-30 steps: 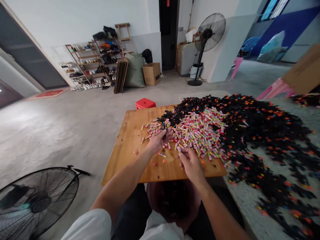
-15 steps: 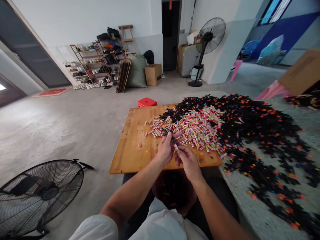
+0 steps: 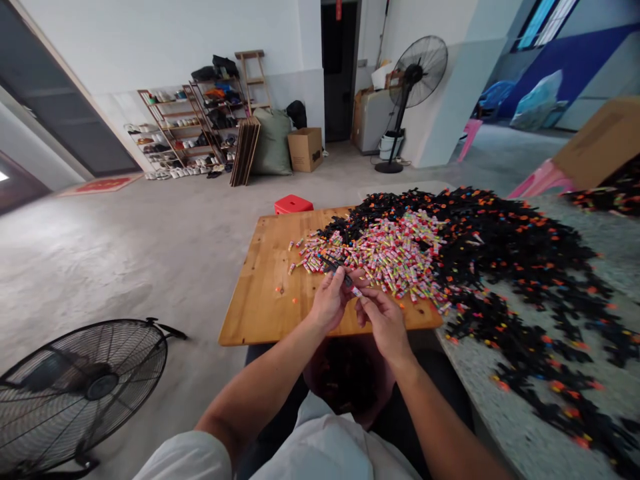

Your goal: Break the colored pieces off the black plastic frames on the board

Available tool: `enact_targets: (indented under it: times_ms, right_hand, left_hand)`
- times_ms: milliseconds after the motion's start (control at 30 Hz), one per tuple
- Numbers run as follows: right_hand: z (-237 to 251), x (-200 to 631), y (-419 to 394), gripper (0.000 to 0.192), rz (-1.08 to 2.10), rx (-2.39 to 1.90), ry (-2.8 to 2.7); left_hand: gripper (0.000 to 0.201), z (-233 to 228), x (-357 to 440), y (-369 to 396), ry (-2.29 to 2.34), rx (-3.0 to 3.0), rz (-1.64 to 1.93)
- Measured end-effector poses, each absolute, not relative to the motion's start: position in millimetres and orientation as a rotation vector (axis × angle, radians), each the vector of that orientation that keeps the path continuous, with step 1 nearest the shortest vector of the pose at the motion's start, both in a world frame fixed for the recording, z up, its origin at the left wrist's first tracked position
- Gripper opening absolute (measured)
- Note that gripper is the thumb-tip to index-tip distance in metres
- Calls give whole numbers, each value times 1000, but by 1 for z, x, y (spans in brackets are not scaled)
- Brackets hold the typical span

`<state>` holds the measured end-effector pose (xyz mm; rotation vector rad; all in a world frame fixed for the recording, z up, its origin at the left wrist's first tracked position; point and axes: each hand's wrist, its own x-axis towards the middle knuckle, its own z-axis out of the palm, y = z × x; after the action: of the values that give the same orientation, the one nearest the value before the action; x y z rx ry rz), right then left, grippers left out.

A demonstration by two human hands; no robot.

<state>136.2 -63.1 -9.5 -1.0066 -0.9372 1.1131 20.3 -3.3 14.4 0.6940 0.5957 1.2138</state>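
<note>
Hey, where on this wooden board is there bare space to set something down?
The left part of the wooden board is bare, bordered by its left edge and the colourful pile, with only a few stray bits. The near strip before the left hand and right hand is narrow. Rightward it is crowded: the black pile covers the stone table.

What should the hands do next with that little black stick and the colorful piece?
Probably push the small colorful piece in the right hand onto the black stick held by the left hand. Both hands meet above the wooden board, the two parts almost touching, with the pile of colorful pieces just behind.
</note>
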Motion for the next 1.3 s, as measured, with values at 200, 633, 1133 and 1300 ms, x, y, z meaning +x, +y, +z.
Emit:
enact_targets:
  times_ms: [200, 633, 1133, 1300]
  right_hand:
    - [-12, 135, -66, 32, 1130, -1020, -978]
    - [-7, 137, -67, 26, 1272, -858, -618]
    - [0, 121, -67, 31, 1018, -976, -544]
    - [-13, 127, -59, 29, 1102, -981, -425]
  left_hand:
    - [42, 16, 27, -6, 608, 692, 1219]
    - [47, 23, 26, -17, 634, 851, 1194]
    - [25, 23, 48, -22, 913, 769, 1311]
    - [28, -1, 42, -34, 929, 802, 1300]
